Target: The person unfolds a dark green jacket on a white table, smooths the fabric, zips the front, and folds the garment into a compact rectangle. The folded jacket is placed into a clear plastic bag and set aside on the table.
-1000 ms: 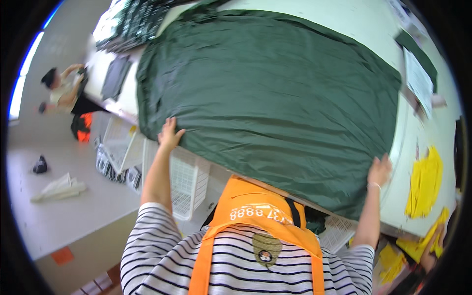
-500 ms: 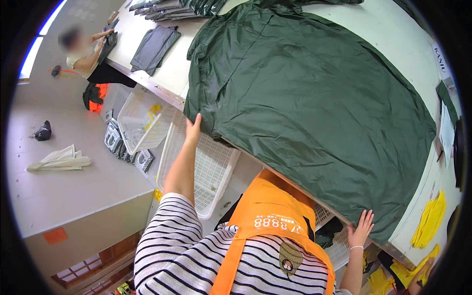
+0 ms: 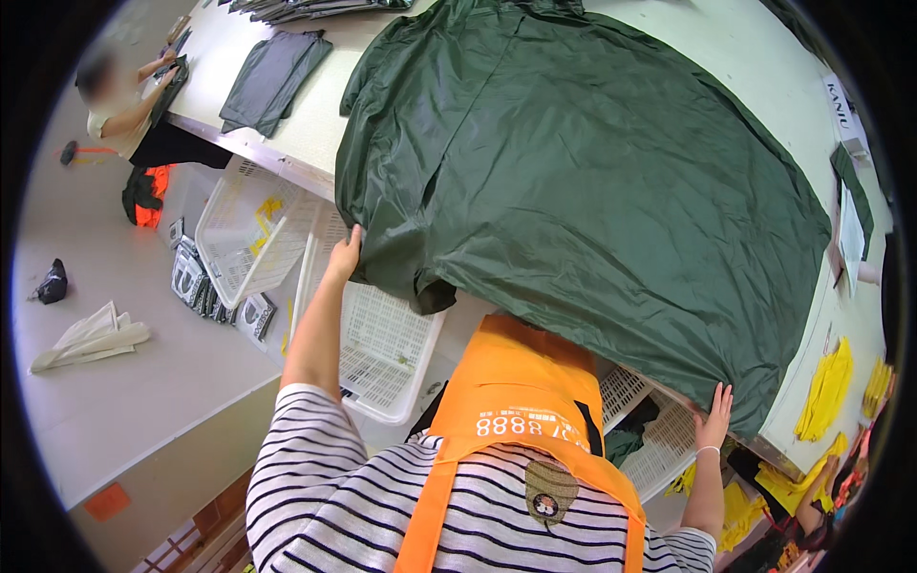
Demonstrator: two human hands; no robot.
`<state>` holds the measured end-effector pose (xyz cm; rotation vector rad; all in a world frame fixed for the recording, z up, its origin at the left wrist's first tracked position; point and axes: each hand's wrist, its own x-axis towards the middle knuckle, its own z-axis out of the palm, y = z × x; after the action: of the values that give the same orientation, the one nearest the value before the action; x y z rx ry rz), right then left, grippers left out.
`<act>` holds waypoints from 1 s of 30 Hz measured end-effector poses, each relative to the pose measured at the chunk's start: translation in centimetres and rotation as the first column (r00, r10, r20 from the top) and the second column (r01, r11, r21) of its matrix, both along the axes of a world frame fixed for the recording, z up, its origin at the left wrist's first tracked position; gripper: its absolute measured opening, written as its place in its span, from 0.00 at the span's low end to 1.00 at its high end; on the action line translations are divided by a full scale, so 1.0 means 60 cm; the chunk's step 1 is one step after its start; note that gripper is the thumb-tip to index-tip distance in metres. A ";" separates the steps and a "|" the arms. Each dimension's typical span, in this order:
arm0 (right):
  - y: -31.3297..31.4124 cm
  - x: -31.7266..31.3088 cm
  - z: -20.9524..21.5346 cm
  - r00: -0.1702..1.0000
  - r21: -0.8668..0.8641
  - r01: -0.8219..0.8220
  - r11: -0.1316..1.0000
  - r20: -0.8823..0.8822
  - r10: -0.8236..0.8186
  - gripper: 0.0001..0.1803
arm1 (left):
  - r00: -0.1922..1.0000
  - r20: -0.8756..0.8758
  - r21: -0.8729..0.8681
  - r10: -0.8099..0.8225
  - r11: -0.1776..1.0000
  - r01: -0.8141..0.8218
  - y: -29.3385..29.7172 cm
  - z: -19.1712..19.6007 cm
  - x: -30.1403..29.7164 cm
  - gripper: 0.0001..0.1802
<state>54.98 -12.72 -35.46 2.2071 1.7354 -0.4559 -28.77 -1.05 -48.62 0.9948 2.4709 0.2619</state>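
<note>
- Your left hand [image 3: 344, 254] grips the near left edge of the big green sheet [image 3: 592, 181], fingers curled onto the fabric where it hangs off the table [image 3: 287, 105].
- Your right hand [image 3: 714, 413] lies with its fingers spread open against the sheet's near right corner, pressing it flat rather than pinching it; whether the thumb hooks under the hem cannot be made out.
- The sheet itself is spread over most of the table, its near hem drooping past the table's front edge between your two hands, with a folded lump of cloth hanging just right of your left hand.
- Your orange apron [image 3: 521, 420] and striped shirt [image 3: 325, 487] sit just below that drooping hem.
- Under the sheet's near left edge, below the table, stand white plastic baskets [image 3: 382, 353], one of them tilted toward the floor.
- Left of the sheet, on the same table, lie dark folded cloths [image 3: 272, 76], well apart from it.
- Right of the sheet, at the table's far end, lie yellow pieces [image 3: 826, 392] and a narrow green strip [image 3: 850, 191] beside some white paper.
- Far to the left of the sheet, past the table's end, another person [image 3: 119, 100] leans over the table.
- On the floor left of the baskets lie a pale bundle [image 3: 91, 336], a small black thing [image 3: 50, 283] and an orange and black heap [image 3: 143, 191].
</note>
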 end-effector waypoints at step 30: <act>0.538 0.179 -0.019 0.825 0.371 -0.195 0.908 0.562 -0.053 0.25 | 0.935 -0.182 0.450 -0.304 0.820 0.354 0.359 0.201 0.027 0.24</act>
<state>65.72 19.57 -36.63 2.2003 1.6622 0.6011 -27.16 20.51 -36.55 1.6574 2.3084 0.7469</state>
